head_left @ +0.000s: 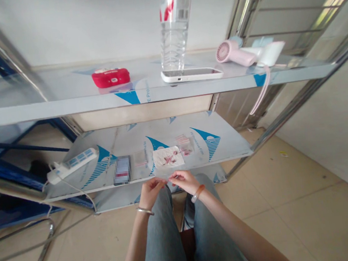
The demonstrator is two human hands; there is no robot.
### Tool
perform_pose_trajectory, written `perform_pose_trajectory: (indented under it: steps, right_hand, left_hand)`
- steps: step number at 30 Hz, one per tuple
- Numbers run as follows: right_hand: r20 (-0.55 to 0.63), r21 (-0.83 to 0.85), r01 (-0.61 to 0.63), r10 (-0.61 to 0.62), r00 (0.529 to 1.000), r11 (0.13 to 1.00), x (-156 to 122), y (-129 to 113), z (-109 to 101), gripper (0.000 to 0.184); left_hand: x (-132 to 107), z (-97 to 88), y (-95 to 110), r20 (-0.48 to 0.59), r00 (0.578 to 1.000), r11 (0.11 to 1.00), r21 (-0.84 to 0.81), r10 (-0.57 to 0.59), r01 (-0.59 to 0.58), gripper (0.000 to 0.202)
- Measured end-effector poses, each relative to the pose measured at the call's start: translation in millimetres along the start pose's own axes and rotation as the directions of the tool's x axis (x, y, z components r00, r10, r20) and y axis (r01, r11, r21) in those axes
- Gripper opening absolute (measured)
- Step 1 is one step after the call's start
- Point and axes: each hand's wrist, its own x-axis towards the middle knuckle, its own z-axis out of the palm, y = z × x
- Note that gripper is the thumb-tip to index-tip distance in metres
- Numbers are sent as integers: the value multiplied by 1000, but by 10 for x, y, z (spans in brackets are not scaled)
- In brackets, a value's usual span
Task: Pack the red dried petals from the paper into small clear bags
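My left hand [152,190] and my right hand [184,181] meet above my knees, just in front of the lower shelf's edge. Both are closed in a pinch, fingertips nearly touching. Whatever sits between them is too small to make out. Beyond my hands, a white tissue [168,158] lies on the shelf with small dark red bits on it. A clear plastic bag [185,144] with reddish contents touches or lies close to its right side. Left of the tissue is another small clear bag [140,158], then a phone [122,170] with its screen lit and blurred.
A white power strip [73,165] with a cable lies at the lower shelf's left. The upper shelf [64,106] overhangs it, bearing a red case [111,77], a water bottle [175,30], a white phone [192,75] and a pink handheld fan [234,54]. Metal posts stand at both sides.
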Motion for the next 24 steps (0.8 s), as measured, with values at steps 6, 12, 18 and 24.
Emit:
perform_pose_trajectory:
  steps: [6, 12, 18, 24]
  right_hand:
    - [6, -57, 22, -22, 1000, 998, 94, 67, 133, 17]
    - [10, -164, 90, -90, 996, 982, 186, 141, 241, 11]
    - [-11, -190, 83, -87, 996, 978, 250, 144, 318, 11]
    - [133, 8, -88, 86, 987, 996, 265, 135, 318, 26]
  left_hand:
    - [27, -49, -106, -18, 997, 996, 44, 73, -73, 24]
    - [72, -150, -272, -31, 998, 990, 132, 46, -41, 35]
    - [130, -249, -373, 35, 999, 990, 142, -21, 16, 48]
    - [148, -288, -436, 49, 997, 981, 189, -63, 53, 56]
